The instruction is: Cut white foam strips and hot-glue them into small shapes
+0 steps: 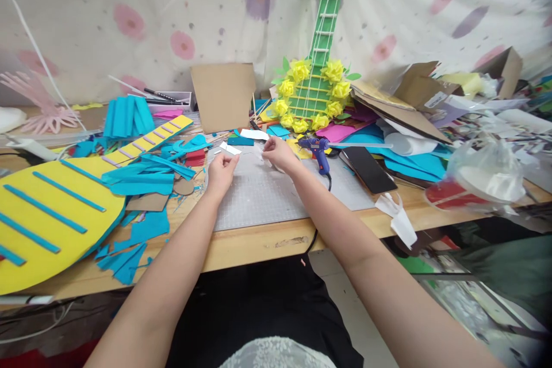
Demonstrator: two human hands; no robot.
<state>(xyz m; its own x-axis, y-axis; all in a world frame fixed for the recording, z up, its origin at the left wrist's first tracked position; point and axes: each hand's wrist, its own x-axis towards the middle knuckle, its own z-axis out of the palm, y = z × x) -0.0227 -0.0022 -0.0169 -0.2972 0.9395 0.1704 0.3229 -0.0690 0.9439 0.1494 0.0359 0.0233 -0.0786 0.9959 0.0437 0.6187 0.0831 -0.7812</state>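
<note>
My left hand point(221, 173) is closed in a pinch over the left part of the grey cutting mat point(263, 207). What its fingertips hold, if anything, is too small to make out. Just beyond them lies a small white paper strip point(230, 149). My right hand point(278, 153) is pinched too, a little farther right over the mat, and its grip is equally unclear. A pale curved thing point(276, 167) shows partly under that hand. To its right, a blue glue gun point(319, 155) lies on the mat with a clear glue stick in its back.
A yellow paper guitar point(92, 198) and blue scraps point(142, 230) cover the left side. Behind stand a cardboard square point(223, 96) and a green guitar point(325, 29) with yellow flowers. A phone point(368, 169) and a bagged red cup point(470, 184) are at right.
</note>
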